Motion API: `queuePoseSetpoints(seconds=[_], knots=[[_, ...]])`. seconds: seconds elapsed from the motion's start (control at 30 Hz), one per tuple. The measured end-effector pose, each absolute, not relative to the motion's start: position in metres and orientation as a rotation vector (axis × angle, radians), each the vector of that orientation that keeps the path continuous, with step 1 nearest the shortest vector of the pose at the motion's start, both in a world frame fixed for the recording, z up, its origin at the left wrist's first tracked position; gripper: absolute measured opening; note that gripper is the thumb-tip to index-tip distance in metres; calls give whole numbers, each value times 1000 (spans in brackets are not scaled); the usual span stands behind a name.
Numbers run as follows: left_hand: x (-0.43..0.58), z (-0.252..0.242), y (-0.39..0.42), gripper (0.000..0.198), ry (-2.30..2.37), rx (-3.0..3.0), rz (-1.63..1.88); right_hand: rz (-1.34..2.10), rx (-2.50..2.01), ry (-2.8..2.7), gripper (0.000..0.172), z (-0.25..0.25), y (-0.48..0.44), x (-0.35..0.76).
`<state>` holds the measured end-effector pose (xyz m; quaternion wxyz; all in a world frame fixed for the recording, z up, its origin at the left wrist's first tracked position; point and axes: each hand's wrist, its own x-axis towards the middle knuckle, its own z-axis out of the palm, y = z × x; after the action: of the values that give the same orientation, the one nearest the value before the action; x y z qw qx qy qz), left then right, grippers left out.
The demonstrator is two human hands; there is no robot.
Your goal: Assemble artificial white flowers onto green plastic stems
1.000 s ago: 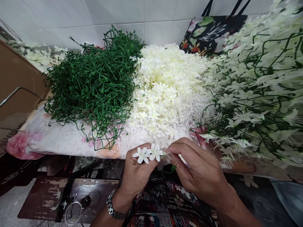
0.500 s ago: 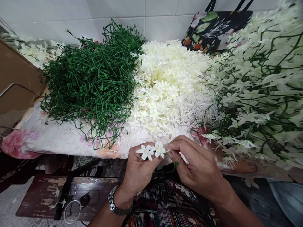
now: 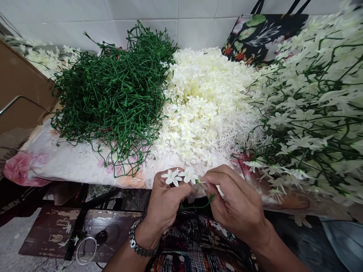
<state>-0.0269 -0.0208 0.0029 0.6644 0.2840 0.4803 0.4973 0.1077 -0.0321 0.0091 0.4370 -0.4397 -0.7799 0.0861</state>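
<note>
My left hand [image 3: 166, 200], with a metal watch at the wrist, is closed around two white artificial flowers [image 3: 181, 176] whose blossoms show above the thumb. Close beside it, my right hand [image 3: 234, 196] pinches a green artificial stem [image 3: 197, 206] at the edge of the right blossom; a thin white bit shows at the fingertips. The stem curves below both hands and carries a small green tip. Exactly how the stem meets the flower is hidden by my fingers. Just beyond my hands lies a pile of loose white blossoms [image 3: 193, 121].
A tangled heap of green stems [image 3: 110, 94] lies at the left. Assembled white flowers on stems [image 3: 306, 124] fill the right side, near fine white stamens [image 3: 241, 132]. A floral bag [image 3: 263, 37] leans on the tiled wall. A cardboard box [image 3: 25, 79] stands far left, a wooden bench [image 3: 113, 230] below.
The fingers of my right hand have shifted very slightly at the blossom, and the two flowers tilt a little differently. The whole view has drifted slightly.
</note>
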Motion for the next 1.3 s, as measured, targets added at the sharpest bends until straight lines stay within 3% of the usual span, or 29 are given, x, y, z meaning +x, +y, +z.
queuePoseSetpoints(seconds=[0.73, 1.3], knots=[[-29, 7, -21, 20, 1048, 564, 1088, 360, -1080, -1939, 14, 11, -30, 120], [-31, -10, -26, 17, 1055, 723, 1111, 114, -1043, -2262, 16, 20, -32, 119]])
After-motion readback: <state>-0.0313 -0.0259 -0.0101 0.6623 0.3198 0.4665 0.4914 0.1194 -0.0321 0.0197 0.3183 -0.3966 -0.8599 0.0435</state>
